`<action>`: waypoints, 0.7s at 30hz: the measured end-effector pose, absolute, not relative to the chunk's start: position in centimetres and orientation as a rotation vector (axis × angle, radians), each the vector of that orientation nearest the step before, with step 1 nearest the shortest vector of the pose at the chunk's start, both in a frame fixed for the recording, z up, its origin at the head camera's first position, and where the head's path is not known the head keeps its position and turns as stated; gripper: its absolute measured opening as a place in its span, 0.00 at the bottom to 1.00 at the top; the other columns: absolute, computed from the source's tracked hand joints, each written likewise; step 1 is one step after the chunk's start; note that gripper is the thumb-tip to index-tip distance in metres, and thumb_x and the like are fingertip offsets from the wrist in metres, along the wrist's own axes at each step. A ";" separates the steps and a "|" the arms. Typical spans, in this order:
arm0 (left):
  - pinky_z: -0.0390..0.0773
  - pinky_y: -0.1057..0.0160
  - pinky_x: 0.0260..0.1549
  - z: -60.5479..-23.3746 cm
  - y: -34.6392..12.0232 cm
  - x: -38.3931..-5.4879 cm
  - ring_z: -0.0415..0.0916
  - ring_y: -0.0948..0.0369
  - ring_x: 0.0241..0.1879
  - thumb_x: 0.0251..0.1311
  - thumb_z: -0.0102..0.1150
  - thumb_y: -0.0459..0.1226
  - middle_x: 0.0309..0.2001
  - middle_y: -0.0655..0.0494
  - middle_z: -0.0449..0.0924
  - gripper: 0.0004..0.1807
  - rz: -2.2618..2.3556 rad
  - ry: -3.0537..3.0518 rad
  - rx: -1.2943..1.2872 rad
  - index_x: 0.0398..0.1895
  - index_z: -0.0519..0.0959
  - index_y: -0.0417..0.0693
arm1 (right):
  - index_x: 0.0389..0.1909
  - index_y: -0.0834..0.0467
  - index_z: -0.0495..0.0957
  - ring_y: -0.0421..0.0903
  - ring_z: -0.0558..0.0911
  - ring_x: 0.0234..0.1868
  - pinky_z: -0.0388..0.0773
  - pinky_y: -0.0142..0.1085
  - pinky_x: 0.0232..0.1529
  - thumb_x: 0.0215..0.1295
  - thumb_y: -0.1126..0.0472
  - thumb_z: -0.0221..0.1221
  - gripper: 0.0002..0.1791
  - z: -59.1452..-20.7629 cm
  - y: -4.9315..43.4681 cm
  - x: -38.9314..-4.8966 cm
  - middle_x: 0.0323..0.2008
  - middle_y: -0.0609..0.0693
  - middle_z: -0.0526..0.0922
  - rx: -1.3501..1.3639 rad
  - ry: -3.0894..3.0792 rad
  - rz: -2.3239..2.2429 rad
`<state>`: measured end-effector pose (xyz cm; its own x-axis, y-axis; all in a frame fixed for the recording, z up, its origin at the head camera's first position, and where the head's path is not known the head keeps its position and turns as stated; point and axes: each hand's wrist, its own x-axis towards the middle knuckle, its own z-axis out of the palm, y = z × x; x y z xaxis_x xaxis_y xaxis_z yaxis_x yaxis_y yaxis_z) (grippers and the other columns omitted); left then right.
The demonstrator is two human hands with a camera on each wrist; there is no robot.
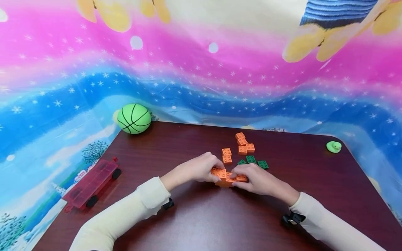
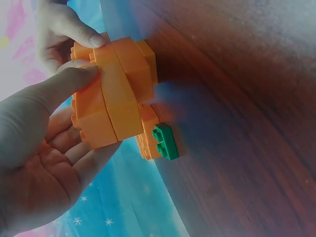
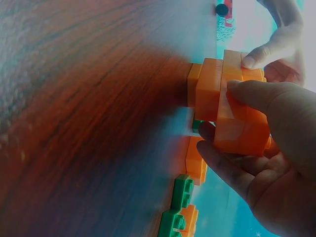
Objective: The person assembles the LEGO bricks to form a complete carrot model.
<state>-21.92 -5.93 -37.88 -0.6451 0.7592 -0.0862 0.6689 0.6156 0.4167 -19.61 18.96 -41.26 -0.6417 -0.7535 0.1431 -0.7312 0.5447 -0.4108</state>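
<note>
Left hand point(image 1: 202, 168) and right hand point(image 1: 260, 179) are both pinching this chunky orange toy-brick build point(image 1: 223, 182), one per end, kinda mid-table point(image 1: 201, 219), loose green toy bricks point(image 1: 263, 164) sitting just past it.

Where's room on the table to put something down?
Bare table lies between the green ball and loose orange bricks; between the green bricks and duck; and in front, between the sleeves. It's crowded where the left hand and right hand hold the orange build near those bricks.
</note>
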 end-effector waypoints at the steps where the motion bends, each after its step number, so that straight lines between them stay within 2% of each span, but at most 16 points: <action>1: 0.76 0.71 0.35 -38.0 -5.9 -21.8 0.77 0.69 0.35 0.61 0.72 0.42 0.43 0.59 0.89 0.16 0.514 2.591 1.167 0.50 0.87 0.49 | 0.47 0.45 0.85 0.32 0.81 0.42 0.83 0.33 0.46 0.68 0.54 0.67 0.09 -41.4 19.0 -19.6 0.43 0.38 0.87 -1.300 2.716 -0.690; 14: 0.77 0.68 0.44 -39.1 -6.2 -21.1 0.79 0.65 0.44 0.61 0.73 0.42 0.50 0.57 0.88 0.18 0.606 2.641 1.070 0.53 0.87 0.49 | 0.48 0.45 0.84 0.33 0.81 0.44 0.84 0.35 0.49 0.68 0.53 0.67 0.10 -41.6 18.9 -19.6 0.44 0.39 0.86 -1.314 2.701 -0.694; 21: 0.79 0.63 0.50 -39.1 -6.2 -21.4 0.81 0.62 0.49 0.62 0.72 0.42 0.51 0.55 0.88 0.19 0.605 2.624 1.114 0.54 0.86 0.47 | 0.47 0.46 0.88 0.36 0.85 0.47 0.85 0.39 0.50 0.71 0.48 0.64 0.11 -40.0 19.0 -20.6 0.47 0.40 0.88 -1.359 2.665 -0.734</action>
